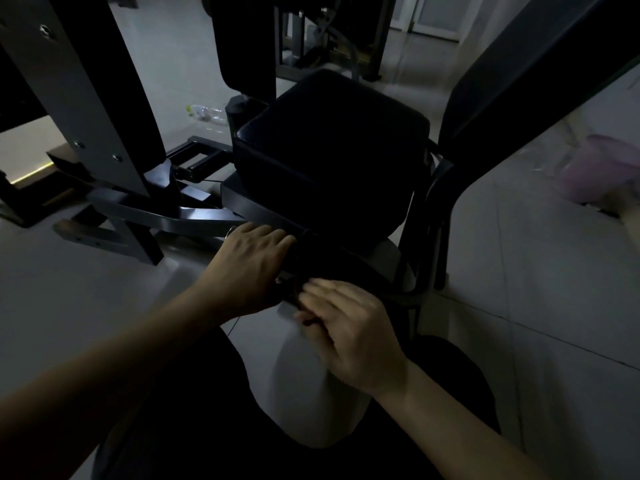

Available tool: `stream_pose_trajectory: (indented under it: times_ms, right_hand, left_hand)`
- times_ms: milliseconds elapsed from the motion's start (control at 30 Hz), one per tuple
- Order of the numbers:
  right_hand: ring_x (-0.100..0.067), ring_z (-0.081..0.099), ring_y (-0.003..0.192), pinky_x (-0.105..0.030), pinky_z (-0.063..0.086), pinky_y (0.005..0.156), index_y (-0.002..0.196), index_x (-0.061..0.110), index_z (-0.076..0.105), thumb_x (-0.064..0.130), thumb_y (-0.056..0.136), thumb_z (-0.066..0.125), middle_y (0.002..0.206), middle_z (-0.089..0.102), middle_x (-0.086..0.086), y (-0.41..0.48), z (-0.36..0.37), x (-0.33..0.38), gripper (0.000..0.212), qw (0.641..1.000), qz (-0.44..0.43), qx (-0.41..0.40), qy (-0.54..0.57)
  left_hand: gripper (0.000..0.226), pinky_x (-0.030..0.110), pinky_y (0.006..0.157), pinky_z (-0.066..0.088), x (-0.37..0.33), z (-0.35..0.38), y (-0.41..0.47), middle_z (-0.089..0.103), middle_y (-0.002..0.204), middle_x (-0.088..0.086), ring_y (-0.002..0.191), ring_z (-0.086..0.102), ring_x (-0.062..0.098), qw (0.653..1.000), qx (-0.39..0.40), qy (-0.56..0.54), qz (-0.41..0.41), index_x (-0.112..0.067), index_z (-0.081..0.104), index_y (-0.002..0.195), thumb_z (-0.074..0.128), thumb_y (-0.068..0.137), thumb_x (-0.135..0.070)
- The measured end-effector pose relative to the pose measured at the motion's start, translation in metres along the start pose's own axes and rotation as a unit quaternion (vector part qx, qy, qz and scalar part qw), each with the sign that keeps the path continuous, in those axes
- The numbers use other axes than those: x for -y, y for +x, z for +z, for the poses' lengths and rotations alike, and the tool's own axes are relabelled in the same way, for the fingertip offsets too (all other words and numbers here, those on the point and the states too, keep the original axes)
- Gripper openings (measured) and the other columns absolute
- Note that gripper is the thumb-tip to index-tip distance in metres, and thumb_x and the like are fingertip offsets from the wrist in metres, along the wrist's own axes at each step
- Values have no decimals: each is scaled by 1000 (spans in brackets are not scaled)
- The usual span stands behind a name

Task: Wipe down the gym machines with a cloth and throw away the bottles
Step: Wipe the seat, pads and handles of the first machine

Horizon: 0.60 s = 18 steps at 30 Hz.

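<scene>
A black padded seat (pixel 332 147) of a gym machine fills the middle of the view, with its dark backrest (pixel 519 81) rising at the right. Below the seat's front edge, my left hand (pixel 252 265) grips a dark cloth (pixel 322 258) that lies over the frame bar. My right hand (pixel 349 330) is just beside it, fingers blurred, with the thumb pinching the cloth's near end. An empty clear plastic bottle (pixel 206 114) lies on the floor beyond the machine, left of the seat. The dim light hides the cloth's outline.
The grey steel frame (pixel 114 216) and an upright post (pixel 90 81) stand at the left. Another machine (pixel 329 32) stands at the back. A pale purple bag (pixel 602 168) sits on the tiled floor at the right. My dark-clothed knees fill the bottom.
</scene>
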State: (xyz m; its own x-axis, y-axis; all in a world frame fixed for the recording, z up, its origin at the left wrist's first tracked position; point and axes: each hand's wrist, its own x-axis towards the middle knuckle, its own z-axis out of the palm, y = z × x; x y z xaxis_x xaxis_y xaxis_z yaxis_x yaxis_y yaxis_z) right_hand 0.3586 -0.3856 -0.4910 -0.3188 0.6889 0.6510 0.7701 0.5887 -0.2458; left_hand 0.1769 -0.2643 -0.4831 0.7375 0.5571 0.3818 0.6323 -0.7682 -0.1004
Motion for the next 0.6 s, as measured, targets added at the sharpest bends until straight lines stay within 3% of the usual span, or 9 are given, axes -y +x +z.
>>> stream_pose_trajectory:
  times_ms: [67,167,233,300,367,467,533,600]
  right_hand:
    - [-27,60,122,-41,43,107,117,0,69,43,103,40,127,66,-15,6,-6,-5,53,999,16,47,13]
    - [-22,41,140,-40,37,113,143,4,48,47,104,31,149,47,-11,4,-10,-20,61,987,97,125,-2]
    - [-23,40,139,-39,39,112,150,6,37,45,102,36,150,44,-12,5,-3,-24,61,977,126,167,-39]
    - [-26,52,124,-36,49,100,148,5,35,38,96,53,138,52,-14,12,8,-25,63,962,131,197,-136]
    - [-25,63,104,-31,53,79,136,7,42,30,91,62,118,60,-11,27,14,-28,55,949,118,209,-207]
    - [-21,68,82,-29,48,61,111,15,47,37,90,65,94,65,-4,45,12,-35,35,945,100,238,-203]
    - [-18,66,76,-27,42,58,97,20,45,45,88,67,83,62,1,53,9,-41,35,945,116,263,-156]
    - [-18,64,75,-27,40,60,89,22,43,49,86,67,75,55,5,61,6,-45,36,941,148,285,-108]
  left_hand:
    - [37,36,70,43,-3,-4,2,59,79,-1,71,56,24,1000,-7,-10,-5,-17,60,91,65,71,-48]
    - [32,35,72,41,-6,-7,3,58,76,-3,71,57,23,1000,4,-18,-16,-20,57,84,66,69,-46]
    - [35,35,76,43,-6,-6,3,60,78,-3,73,59,22,999,16,-27,-21,-21,59,87,68,69,-49]
    - [42,39,89,46,-4,-7,3,64,85,-2,82,62,22,999,29,-17,-22,-20,63,96,70,72,-53]
    - [54,48,109,39,3,-11,-1,67,103,3,101,64,26,999,29,21,-30,-19,66,112,74,74,-56]
    - [65,53,113,37,17,-25,-16,61,124,2,118,58,26,995,8,-25,-100,-24,62,125,66,77,-68]
    - [59,37,99,48,23,-32,-27,57,124,-7,110,59,12,961,27,-181,-208,-31,59,125,60,83,-72]
    - [42,30,87,53,23,-32,-30,64,117,-12,98,63,3,861,27,-387,-329,-37,63,116,57,86,-66]
